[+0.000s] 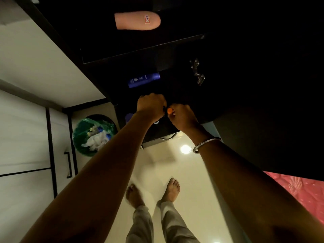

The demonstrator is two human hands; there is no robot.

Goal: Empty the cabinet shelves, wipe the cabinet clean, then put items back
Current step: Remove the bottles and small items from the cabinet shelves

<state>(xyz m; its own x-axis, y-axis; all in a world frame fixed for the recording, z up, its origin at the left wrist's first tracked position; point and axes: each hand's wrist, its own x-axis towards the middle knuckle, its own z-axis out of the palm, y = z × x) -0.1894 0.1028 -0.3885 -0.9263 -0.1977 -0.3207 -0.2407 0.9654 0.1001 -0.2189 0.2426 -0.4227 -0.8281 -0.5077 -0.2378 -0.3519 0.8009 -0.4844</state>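
Observation:
My two hands meet at the front of a dark cabinet shelf (133, 55). My left hand (151, 104) is curled into a fist round a dark item that I cannot make out. My right hand (184, 116), with a metal bangle on its wrist, pinches a small orange-tipped item (169, 110) right beside the left fist. A blue bottle (144, 80) lies on its side on the shelf just behind my left hand. Higher up in the cabinet lies a peach-coloured bottle (137, 21) with a small label.
The open cabinet door with its metal hinge (197, 71) stands to the right. A round bin (93, 134) lined with a green bag and holding rubbish sits on the floor at the left, beside a white wardrobe (22, 137). A red bedspread (298, 188) is at the right. My bare feet stand on pale tiles (184, 165).

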